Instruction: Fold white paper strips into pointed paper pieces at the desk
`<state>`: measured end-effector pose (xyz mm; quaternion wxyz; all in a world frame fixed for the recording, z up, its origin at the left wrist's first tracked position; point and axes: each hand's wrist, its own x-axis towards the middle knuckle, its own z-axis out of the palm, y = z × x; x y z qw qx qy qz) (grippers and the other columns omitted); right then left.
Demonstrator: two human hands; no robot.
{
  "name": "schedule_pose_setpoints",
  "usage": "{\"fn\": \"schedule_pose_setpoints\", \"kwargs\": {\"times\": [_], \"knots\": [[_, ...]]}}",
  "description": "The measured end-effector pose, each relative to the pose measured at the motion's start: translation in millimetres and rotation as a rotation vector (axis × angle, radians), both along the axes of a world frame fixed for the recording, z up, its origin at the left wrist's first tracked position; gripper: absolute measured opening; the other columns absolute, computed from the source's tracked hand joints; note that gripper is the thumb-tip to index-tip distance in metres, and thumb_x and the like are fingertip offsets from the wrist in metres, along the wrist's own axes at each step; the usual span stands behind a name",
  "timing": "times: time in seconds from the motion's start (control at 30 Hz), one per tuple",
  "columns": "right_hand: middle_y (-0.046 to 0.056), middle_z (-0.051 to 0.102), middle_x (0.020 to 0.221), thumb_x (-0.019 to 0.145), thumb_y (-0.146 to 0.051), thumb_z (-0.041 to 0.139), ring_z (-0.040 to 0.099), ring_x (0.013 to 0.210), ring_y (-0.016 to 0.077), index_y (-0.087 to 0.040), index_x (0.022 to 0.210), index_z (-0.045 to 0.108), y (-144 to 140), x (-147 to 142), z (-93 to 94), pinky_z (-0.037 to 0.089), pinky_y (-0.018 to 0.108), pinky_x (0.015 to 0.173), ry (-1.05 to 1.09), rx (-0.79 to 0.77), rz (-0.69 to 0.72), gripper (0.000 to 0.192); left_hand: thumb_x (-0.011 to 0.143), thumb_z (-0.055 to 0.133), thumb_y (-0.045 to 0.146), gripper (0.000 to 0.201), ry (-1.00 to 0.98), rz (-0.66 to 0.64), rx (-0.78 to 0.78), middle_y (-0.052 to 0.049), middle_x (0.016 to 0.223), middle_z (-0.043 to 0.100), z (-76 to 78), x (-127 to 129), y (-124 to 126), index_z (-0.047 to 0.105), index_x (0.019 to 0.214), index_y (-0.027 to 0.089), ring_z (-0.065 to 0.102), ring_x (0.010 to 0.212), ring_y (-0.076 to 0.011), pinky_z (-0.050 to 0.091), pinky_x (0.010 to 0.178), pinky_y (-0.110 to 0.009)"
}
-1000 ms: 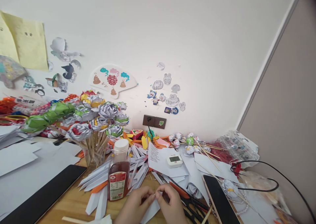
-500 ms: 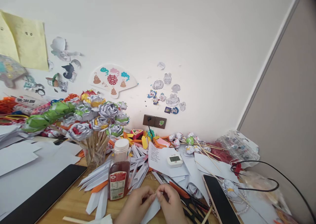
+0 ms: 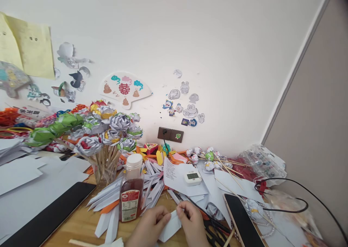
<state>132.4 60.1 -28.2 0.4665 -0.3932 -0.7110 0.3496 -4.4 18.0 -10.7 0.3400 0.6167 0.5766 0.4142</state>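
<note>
Paper flowers (image 3: 108, 131) on wooden sticks stand in a jar near the desk's back left, with a black tablet (image 3: 45, 216) lying flat towards the left front edge. Just left of my hands stands a bottle (image 3: 131, 190) of red drink with a white cap. At the front edge my left hand (image 3: 150, 227) and right hand (image 3: 193, 225) pinch a folded white paper (image 3: 171, 227) between fingertips. A black phone (image 3: 241, 221) lies to the right.
</note>
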Motion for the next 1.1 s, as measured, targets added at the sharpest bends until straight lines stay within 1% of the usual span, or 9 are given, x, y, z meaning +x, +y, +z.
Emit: {"fn": "schedule_pose_setpoints", "kwargs": {"times": [0.13, 0.27, 0.33, 0.5, 0.67, 0.8, 0.87, 1.0, 1.1], "knots": [[0.000, 0.051, 0.059, 0.073, -0.031, 0.048, 0.046, 0.056, 0.0140, -0.015, 0.064, 0.054, 1.5, 2.3, -0.5, 0.037, 0.021, 0.052, 0.026, -0.018, -0.028, 0.019, 0.071, 0.046, 0.041, 0.029, -0.082, -0.010, -0.043, 0.004, 0.054, 0.045, -1.4, 0.6, -0.1, 0.054, 0.063, 0.015, 0.045, 0.050, -0.0109, 0.035, 0.044, -0.019], [-0.001, 0.048, 0.057, 0.072, -0.035, 0.049, 0.045, 0.055, 0.0134, -0.015, 0.066, 0.053, 4.4, 4.0, -1.5, 0.037, 0.020, 0.050, 0.126, -0.096, -0.078, 0.021, 0.071, 0.044, 0.046, 0.033, -0.239, -0.067, -0.133, 0.005, 0.051, 0.046, -5.4, 2.2, 1.6, 0.052, 0.067, 0.015, 0.049, 0.043, -0.0111, 0.040, 0.042, -0.021], [-0.002, 0.048, 0.057, 0.071, -0.035, 0.051, 0.045, 0.054, 0.0129, -0.015, 0.065, 0.054, 5.6, 4.6, -2.7, 0.037, 0.019, 0.049, 0.175, -0.112, -0.072, 0.021, 0.071, 0.044, 0.048, 0.034, -0.281, -0.074, -0.140, 0.004, 0.051, 0.047, -5.9, 2.6, 2.0, 0.052, 0.068, 0.015, 0.049, 0.043, -0.0112, 0.041, 0.043, -0.022], [-0.003, 0.045, 0.054, 0.071, -0.037, 0.051, 0.042, 0.052, 0.0117, -0.015, 0.066, 0.053, 7.1, 4.4, -4.4, 0.036, 0.019, 0.047, 0.261, -0.157, -0.069, 0.023, 0.066, 0.050, 0.050, 0.035, -0.410, -0.136, -0.114, 0.001, 0.064, 0.051, 0.3, 2.7, 1.0, 0.056, 0.069, 0.016, 0.052, 0.061, -0.0149, 0.046, 0.051, -0.024], [0.000, 0.052, 0.060, 0.074, -0.039, 0.048, 0.047, 0.056, 0.0136, -0.015, 0.071, 0.056, 4.9, 3.3, 0.3, 0.038, 0.021, 0.051, 0.234, -0.152, -0.031, 0.025, 0.065, 0.051, 0.049, 0.035, -0.390, -0.146, -0.087, 0.003, 0.060, 0.048, 5.0, 1.5, 1.3, 0.057, 0.069, 0.014, 0.045, 0.057, -0.0115, 0.039, 0.052, -0.021], [0.005, 0.061, 0.073, 0.074, -0.035, 0.049, 0.055, 0.071, 0.0185, -0.016, 0.076, 0.062, 0.5, 2.3, 4.4, 0.042, 0.025, 0.065, 0.138, -0.086, 0.115, 0.023, 0.065, 0.055, 0.043, 0.031, -0.294, -0.136, -0.074, 0.007, 0.049, 0.037, 3.0, 1.1, 1.2, 0.053, 0.060, 0.012, 0.032, 0.049, -0.0073, 0.027, 0.046, -0.018], [0.007, 0.063, 0.083, 0.075, -0.034, 0.049, 0.055, 0.081, 0.0205, -0.016, 0.083, 0.063, -0.6, 2.4, 5.5, 0.042, 0.027, 0.073, 0.132, -0.084, 0.122, 0.024, 0.065, 0.056, 0.039, 0.027, -0.265, -0.139, -0.080, 0.008, 0.048, 0.034, 1.0, 1.3, 1.4, 0.052, 0.060, 0.012, 0.029, 0.047, -0.0064, 0.024, 0.044, -0.018], [0.007, 0.062, 0.093, 0.077, -0.036, 0.046, 0.054, 0.090, 0.0205, -0.017, 0.090, 0.060, -0.2, 2.6, 5.5, 0.041, 0.027, 0.080, 0.202, -0.105, 0.027, 0.027, 0.067, 0.054, 0.038, 0.024, -0.354, -0.110, -0.076, 0.009, 0.046, 0.038, -3.8, 1.3, 4.7, 0.046, 0.064, 0.015, 0.033, 0.042, -0.0060, 0.025, 0.041, -0.017], [0.007, 0.064, 0.085, 0.076, -0.035, 0.047, 0.057, 0.082, 0.0200, -0.016, 0.088, 0.060, -1.0, 1.1, 3.0, 0.045, 0.026, 0.073, 0.213, -0.070, 0.073, 0.025, 0.066, 0.055, 0.039, 0.025, -0.473, -0.116, -0.074, 0.009, 0.043, 0.043, -6.8, 0.4, 8.2, 0.041, 0.067, 0.019, 0.041, 0.039, -0.0077, 0.032, 0.040, -0.019]]}}
